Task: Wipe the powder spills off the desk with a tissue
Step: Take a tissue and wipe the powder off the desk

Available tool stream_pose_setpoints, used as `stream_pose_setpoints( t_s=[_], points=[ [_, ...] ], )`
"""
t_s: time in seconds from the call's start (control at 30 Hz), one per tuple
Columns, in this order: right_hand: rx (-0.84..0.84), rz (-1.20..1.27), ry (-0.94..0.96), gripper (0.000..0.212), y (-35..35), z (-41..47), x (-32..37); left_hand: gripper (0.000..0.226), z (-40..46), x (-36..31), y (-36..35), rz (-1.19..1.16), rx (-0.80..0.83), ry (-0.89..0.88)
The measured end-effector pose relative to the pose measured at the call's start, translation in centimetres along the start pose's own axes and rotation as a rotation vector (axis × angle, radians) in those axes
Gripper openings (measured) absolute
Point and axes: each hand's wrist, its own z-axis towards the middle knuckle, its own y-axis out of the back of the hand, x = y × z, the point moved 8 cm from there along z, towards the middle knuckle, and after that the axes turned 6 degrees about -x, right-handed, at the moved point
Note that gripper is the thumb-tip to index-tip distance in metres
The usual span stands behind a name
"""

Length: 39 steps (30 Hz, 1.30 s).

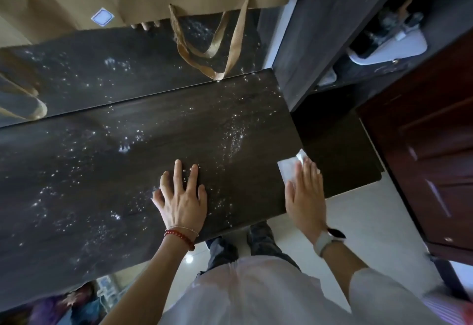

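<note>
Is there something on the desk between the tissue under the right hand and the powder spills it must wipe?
Mostly no. The right hand presses the tissue flat near the desk's right edge, and the nearest powder streak lies just to its left over bare wood. Farther left, the left hand rests flat on powder and would block that patch.

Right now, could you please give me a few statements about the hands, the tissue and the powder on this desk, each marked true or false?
1. The right hand presses flat on the tissue. True.
2. The left hand holds a second tissue. False: it lies bare on the desk, fingers spread.
3. The tissue is near the desk's right end. True.
4. The desk is already clean. False: white powder is scattered over most of it.
5. A watch is on the left wrist. False: the left wrist wears bead bracelets; the watch is on the right.
</note>
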Motion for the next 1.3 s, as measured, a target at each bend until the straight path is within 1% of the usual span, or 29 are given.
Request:
stream_pose_setpoints(
  t_s=[0.07, 0.1, 0.13, 0.23, 0.3, 0.33, 0.37, 0.4, 0.47, 0.5, 0.53, 0.57, 0.67, 0.7, 0.93, 1.07, 1.2, 1.23, 1.3],
  points=[
    [0.051, 0.001, 0.029, 0.07, 0.1, -3.5, -0.2, 0.048, 0.1, 0.1, -0.1, -0.009, 0.015, -0.001],
    [0.061, 0.002, 0.044, 0.072, 0.2, -4.1, -0.2, 0.047, 0.1, 0.1, -0.1, -0.014, 0.02, -0.005],
    [0.06, 0.01, 0.043, 0.071, 0.2, -3.9, -0.3, 0.047, 0.1, 0.1, -0.1, -0.017, 0.02, -0.011],
    [-0.004, 0.026, -0.039, 0.054, 0.1, -0.5, -0.1, 0.046, 0.3, 0.1, 0.2, -0.028, -0.002, -0.018],
    [-0.059, 0.037, -0.093, 0.053, 0.0, 2.3, 0.9, 0.045, 0.3, 0.2, 0.3, -0.026, -0.007, -0.017],
    [-0.074, 0.048, -0.087, 0.054, 0.0, 3.1, 2.1, 0.045, 0.3, 0.2, 0.4, -0.023, -0.002, -0.018],
    [-0.071, 0.063, -0.028, 0.055, -0.2, 3.3, 3.9, 0.046, 0.2, 0.2, 0.4, -0.02, 0.007, -0.021],
    [-0.049, 0.075, 0.092, 0.055, -0.7, 2.8, 6.3, 0.046, 0.2, 0.1, 0.4, -0.019, 0.017, -0.021],
    [0.046, 0.042, 0.409, 0.056, -2.1, 0.1, 10.8, 0.046, 0.2, 0.1, 0.3, -0.044, 0.026, -0.009],
    [0.089, 0.009, 0.521, 0.057, -2.6, -1.0, 11.7, 0.045, 0.4, 0.1, 0.5, -0.072, 0.023, 0.0],
    [0.111, -0.017, 0.556, 0.058, -2.7, -1.0, 11.5, 0.043, 0.7, 0.0, 0.7, -0.106, 0.009, 0.005],
    [0.104, -0.016, 0.517, 0.059, -2.6, 0.2, 10.6, 0.041, 1.1, -0.2, 1.1, -0.134, -0.015, 0.004],
    [0.049, -0.006, 0.236, 0.06, -1.5, 6.6, 7.0, 0.044, 3.1, -0.9, 2.1, -0.156, -0.071, -0.01],
    [0.032, -0.008, 0.173, 0.061, -1.0, 8.6, 6.5, 0.046, 3.9, -1.2, 2.3, -0.151, -0.074, -0.005],
    [0.0, 0.052, 0.022, 0.065, -1.0, 17.4, 8.3, 0.057, 8.2, -1.4, 1.1, -0.125, -0.034, 0.067],
    [-0.039, 0.083, 0.015, 0.063, -0.5, 20.6, 9.0, 0.057, 8.1, -0.9, 0.8, -0.089, -0.07, 0.063],
    [-0.085, 0.104, -0.018, 0.063, -0.4, 21.3, 10.5, 0.056, 8.2, -0.6, 0.9, -0.078, -0.089, 0.053],
    [-0.088, 0.112, 0.029, 0.062, -0.4, 21.0, 11.6, 0.056, 8.1, -0.7, 1.0, -0.079, -0.096, 0.051],
    [-0.06, 0.115, 0.235, 0.06, -0.8, 19.6, 14.7, 0.056, 8.1, -0.8, 1.1, -0.074, -0.099, 0.051]
  ],
)
